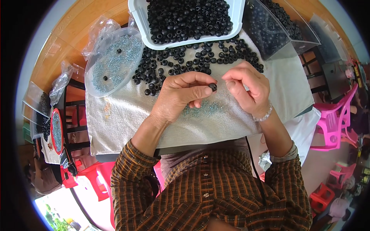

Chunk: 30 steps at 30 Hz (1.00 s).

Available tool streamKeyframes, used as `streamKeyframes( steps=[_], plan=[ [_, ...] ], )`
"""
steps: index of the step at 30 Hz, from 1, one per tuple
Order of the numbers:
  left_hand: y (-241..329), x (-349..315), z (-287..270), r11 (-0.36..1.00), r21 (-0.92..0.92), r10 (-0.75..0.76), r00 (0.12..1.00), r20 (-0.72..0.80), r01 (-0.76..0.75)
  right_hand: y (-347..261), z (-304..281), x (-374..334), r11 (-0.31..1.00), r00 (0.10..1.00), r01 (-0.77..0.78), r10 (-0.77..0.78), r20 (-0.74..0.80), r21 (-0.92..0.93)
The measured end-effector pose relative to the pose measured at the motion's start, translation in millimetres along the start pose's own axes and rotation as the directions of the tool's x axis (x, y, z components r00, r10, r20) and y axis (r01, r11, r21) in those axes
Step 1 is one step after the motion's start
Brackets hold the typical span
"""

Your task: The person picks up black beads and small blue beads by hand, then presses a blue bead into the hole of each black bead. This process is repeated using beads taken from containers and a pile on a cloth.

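I read the left hand (pixel 178 92) as clamped, thumb to finger, on one round black bead with a hole (pixel 213 87), above the middle of the beige cloth towel (pixel 127 129); the right hand (pixel 251 87) hangs just beside it, fingers curled, and I can't tell whether they pinch anything. Likely single-bead work, next move calling for a steady left pinch and precise right fingertips. Loose round black beads (pixel 181 60) crowd the far edge; open room toward near and right edges.

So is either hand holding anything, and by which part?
The left hand pinches a round black bead by its sides, between thumb and forefinger. Whether the right hand holds anything tiny cannot be told.
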<state>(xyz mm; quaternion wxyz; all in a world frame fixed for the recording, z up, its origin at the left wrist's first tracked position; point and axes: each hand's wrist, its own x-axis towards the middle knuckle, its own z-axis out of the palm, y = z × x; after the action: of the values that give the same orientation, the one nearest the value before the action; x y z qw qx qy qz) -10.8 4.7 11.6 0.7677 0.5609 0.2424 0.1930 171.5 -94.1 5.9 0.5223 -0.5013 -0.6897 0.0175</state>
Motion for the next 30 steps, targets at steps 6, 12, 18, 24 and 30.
streamKeyframes(
  steps=[6, 12, 18, 24, 30],
  plan=[
    [-2, 0, 1, 1.0, -0.011, -0.007, 1.0, 0.01, 0.008, 1, 3, -2, 0.99, 0.99, 0.131, -0.128, 0.061, -0.044],
    [0, 2, -6, 0.998, -0.061, -0.008, 1.0, -0.005, 0.007, -4, -15, 2, 0.991, 0.994, -0.108, 0.105, -0.043, -0.078],
    [-2, 2, -4, 1.0, -0.019, -0.018, 1.0, -0.005, 0.018, -3, -18, -7, 0.888, 0.96, -0.03, 0.153, 0.233, -0.458],
    [-3, 2, -5, 1.0, -0.009, 0.002, 1.0, -0.011, -0.002, 5, -13, -11, 0.847, 0.939, 0.055, 0.136, 0.316, -0.529],
    [0, 1, -5, 0.999, -0.038, -0.017, 1.0, -0.009, 0.017, -18, -13, 1, 0.856, 0.853, -0.505, 0.474, 0.217, 0.114]
  ],
)
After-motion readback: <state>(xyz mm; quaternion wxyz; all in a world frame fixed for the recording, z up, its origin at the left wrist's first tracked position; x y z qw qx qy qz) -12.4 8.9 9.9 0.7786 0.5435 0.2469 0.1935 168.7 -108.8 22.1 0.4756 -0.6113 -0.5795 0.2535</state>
